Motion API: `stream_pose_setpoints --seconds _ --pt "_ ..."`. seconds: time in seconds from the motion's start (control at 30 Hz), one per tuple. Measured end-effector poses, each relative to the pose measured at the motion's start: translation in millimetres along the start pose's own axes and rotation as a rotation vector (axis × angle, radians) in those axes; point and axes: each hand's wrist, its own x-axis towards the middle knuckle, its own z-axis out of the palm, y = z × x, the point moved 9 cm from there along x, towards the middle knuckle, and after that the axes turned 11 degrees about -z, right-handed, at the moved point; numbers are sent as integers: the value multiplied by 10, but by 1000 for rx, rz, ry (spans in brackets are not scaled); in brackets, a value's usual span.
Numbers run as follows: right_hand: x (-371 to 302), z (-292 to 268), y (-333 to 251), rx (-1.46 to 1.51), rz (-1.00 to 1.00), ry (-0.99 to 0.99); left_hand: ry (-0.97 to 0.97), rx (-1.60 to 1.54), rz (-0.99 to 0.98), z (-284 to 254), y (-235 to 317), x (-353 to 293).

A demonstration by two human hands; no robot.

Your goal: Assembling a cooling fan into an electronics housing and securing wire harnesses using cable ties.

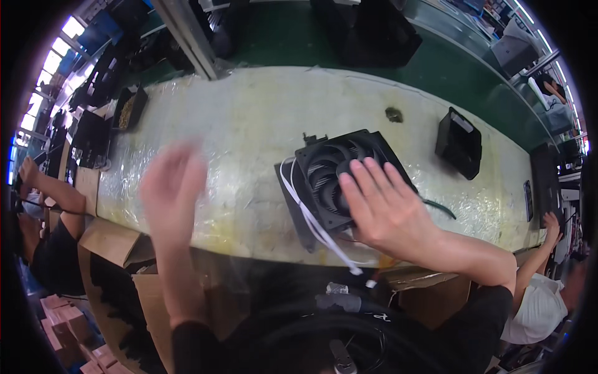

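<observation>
My right hand (pixel 392 209) lies flat, fingers stretched out, on the black cooling fan (pixel 321 174), covering its right part. The fan sits tilted on a dark, flat-sided unit (pixel 288 196) whose underside is hidden. White cables (pixel 305 215) run down the fan's left side, and their small white connectors (pixel 355 271) hang past the table's near edge. A dark green cable (pixel 442 207) sticks out to the right, beyond my fingers. My left hand (pixel 174 181) is raised over the left part of the table, apart from the fan; motion smears its fingers.
A film-covered table (pixel 249 124) spans the middle. Small black bins stand at far left (pixel 129 109), holding brass-coloured small parts, and at right (pixel 460 143). A metal post (pixel 187 37) rises at the back. Cardboard boxes (pixel 109 240) crowd the near edge. Other people work at both sides.
</observation>
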Motion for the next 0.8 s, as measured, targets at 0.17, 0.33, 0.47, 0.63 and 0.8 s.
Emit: stream_pose_setpoints --seconds 0.17,0.33,0.47,0.63,0.8 --pt "-285 -343 549 224 145 97 -336 -227 -450 1937 -279 2227" --pt "-1126 -185 910 580 551 427 -281 -713 -356 3250 -786 3621" --pt "-2236 98 856 860 1105 1086 -204 -866 -472 3435 -298 3066" --pt "-2291 239 660 1602 1135 1650 -149 -608 -456 2813 -47 2418" --pt "-2217 280 285 2228 332 1404 -208 -805 -270 1847 169 961"
